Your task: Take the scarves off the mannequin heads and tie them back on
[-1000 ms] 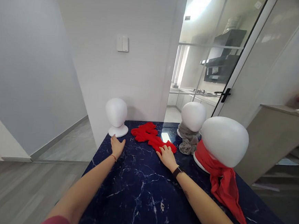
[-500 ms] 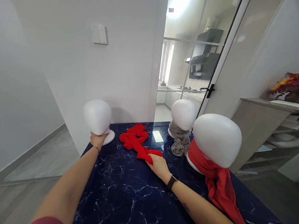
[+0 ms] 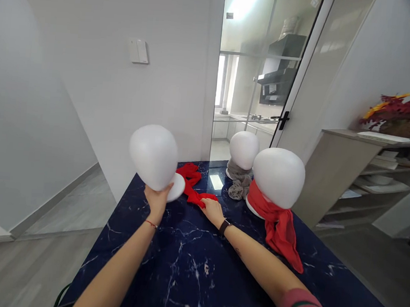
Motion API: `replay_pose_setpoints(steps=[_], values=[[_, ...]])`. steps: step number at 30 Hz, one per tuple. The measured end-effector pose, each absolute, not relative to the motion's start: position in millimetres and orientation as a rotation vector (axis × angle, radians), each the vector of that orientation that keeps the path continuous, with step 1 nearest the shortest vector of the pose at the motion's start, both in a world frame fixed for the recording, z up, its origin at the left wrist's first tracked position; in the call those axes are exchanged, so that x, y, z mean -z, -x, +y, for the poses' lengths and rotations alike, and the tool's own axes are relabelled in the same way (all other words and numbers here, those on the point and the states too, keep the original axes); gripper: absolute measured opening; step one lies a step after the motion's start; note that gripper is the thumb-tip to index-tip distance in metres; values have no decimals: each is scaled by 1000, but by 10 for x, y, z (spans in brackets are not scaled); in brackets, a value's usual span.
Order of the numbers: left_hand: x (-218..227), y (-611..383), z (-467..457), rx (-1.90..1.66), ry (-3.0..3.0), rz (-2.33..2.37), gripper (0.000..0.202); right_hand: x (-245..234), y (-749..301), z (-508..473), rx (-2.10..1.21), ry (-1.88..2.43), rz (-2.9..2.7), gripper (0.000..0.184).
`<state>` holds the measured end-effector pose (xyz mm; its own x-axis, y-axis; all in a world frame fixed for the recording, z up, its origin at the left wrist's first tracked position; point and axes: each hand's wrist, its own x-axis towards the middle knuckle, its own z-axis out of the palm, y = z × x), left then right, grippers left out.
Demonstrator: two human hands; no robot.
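Observation:
My left hand [image 3: 157,201] is wrapped round the neck of a white mannequin head [image 3: 153,156], which tilts toward me with its round base [image 3: 177,189] to the right. My right hand [image 3: 212,211] grips the near end of a bright red scarf [image 3: 195,196]. That scarf lies crumpled on the dark blue marbled table [image 3: 188,275], partly hidden behind the head's base. To the right stands another mannequin head [image 3: 278,176] with a darker red scarf [image 3: 274,218] tied round its neck. Behind it, a smaller-looking mannequin head [image 3: 244,149] wears a grey scarf [image 3: 239,177].
A wall with a light switch [image 3: 139,51] rises behind the table. A glass door with a black handle [image 3: 283,120] is at the back right. On the right, a shelf unit [image 3: 353,160] carries a basket of artificial flowers [image 3: 401,117].
My left hand has brought the mannequin head rightward and nearer, tilting it. My right hand still holds the bright red scarf at nearly the same place. The whole view has shifted slightly.

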<state>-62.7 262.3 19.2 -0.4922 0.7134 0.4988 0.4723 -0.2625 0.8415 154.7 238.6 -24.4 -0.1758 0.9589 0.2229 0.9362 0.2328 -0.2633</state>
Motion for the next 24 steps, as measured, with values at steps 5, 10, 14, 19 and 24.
replay_pose_setpoints(steps=[5,10,14,19,24], values=[[53,17,1527,-1772,-1629,1671,75,210,-1749,2054,-144,1862,-2133,26],[137,-64,890,-1532,-1988,1704,60,228,-2081,1717,-156,1993,-2063,27],[174,2,733,-1504,-1972,1805,65,252,-2138,1546,-130,2043,-2016,32],[238,23,679,-1571,-1874,1830,68,325,-2054,1422,-75,2058,-1966,34],[208,35,712,-1491,-1881,1987,66,368,-2088,1366,-157,1931,-1923,32]])
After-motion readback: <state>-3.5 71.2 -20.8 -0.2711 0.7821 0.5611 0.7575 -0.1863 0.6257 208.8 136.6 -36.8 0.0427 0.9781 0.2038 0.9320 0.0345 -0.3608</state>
